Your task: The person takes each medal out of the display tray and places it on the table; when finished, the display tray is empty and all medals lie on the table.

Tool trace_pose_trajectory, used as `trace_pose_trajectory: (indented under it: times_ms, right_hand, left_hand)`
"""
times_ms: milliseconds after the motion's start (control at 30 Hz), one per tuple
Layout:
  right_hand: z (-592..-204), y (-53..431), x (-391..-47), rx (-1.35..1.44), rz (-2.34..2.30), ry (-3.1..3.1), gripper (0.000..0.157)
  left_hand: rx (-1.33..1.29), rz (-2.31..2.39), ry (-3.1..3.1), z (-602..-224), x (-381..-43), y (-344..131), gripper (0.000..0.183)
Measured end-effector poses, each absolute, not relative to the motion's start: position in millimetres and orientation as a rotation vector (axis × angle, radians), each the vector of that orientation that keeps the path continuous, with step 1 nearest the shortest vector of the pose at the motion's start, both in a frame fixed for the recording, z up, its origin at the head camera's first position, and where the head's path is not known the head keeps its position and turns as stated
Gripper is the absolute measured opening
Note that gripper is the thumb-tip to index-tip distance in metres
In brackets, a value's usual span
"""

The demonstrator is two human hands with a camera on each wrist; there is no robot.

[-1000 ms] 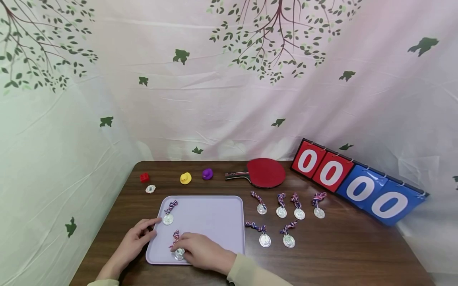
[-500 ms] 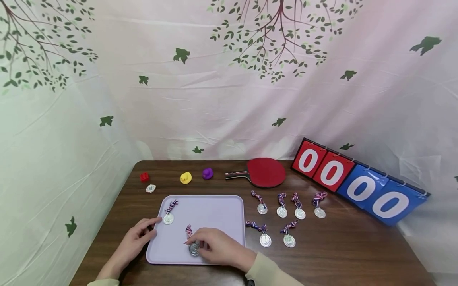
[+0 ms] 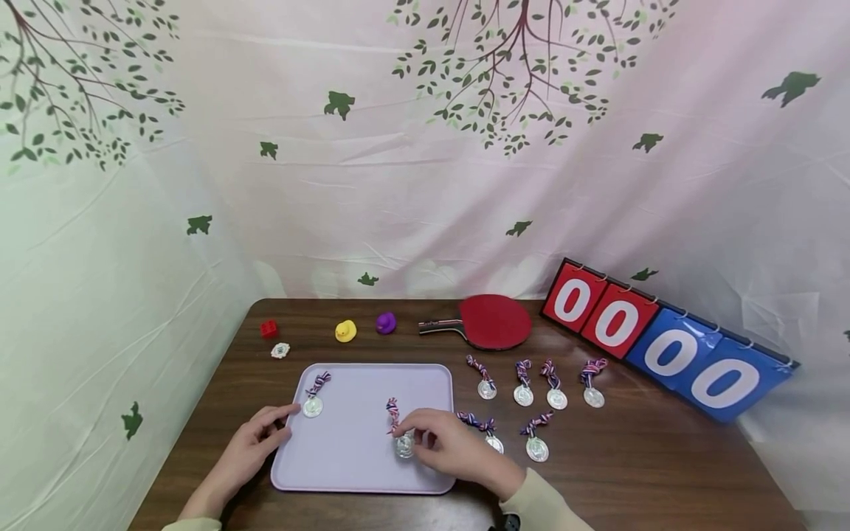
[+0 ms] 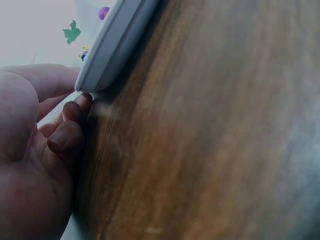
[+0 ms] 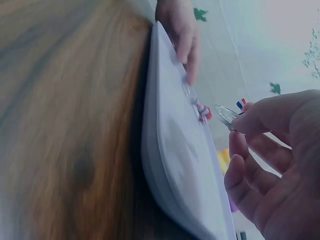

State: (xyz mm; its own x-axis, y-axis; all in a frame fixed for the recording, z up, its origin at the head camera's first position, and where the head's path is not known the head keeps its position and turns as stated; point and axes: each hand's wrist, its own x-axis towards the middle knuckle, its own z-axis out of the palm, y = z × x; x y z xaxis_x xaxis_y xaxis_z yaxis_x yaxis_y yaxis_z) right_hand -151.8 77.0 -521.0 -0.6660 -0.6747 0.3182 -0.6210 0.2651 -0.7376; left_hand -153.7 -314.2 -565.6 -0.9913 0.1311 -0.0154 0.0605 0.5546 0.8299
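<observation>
In the head view a pale lilac tray (image 3: 361, 484) lies on the dark wooden table. My right hand (image 3: 451, 442) is over its right part, pinching a silver medal (image 3: 404, 445) by its disc between thumb and fingers. The medal's striped ribbon (image 3: 392, 413) trails toward the back. The right wrist view shows the held medal disc (image 5: 225, 114) tilted and raised off the tray. My left hand (image 3: 249, 446) rests at the tray's left edge, fingertips touching the rim (image 4: 107, 50). Another silver medal (image 3: 313, 406) with a knotted ribbon lies at the tray's back left.
Several silver medals, one of them (image 3: 537, 448) at the front, lie right of the tray. Behind stand a yellow duck (image 3: 345, 331), purple duck (image 3: 386, 323), red brick (image 3: 268, 329), white chip (image 3: 280, 350), red table tennis paddle (image 3: 494, 322) and flip scoreboard (image 3: 664, 339).
My right hand has carried the pinched medal from the tray's front left toward the right and slightly back. My left hand stays at the tray's left edge.
</observation>
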Motion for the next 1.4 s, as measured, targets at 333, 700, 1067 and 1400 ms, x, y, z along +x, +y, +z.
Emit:
trace_pose_trajectory:
  times_ms: [333,700,1067,1400]
  right_hand:
    - [-521.5,122.0,-152.2,-1.158,-1.418,2.539,0.035]
    - [-494.4,166.1,-137.0,-1.106,-1.489,2.633,0.039]
    - [-498.5,223.0,-125.6,-0.888,-1.43,2.745,0.037]
    - [-524.6,284.1,-121.8,-0.509,-1.246,2.883,0.038]
  left_hand:
    - [0.179,1.452,2.708,-567.8,-154.1,-313.9,0.034]
    - [0.217,1.458,2.711,-564.7,-152.6,-311.8,0.034]
    - [0.192,1.468,2.705,-550.1,-148.7,-305.2,0.033]
    - [0.171,1.475,2.684,-531.9,-144.0,-297.2,0.033]
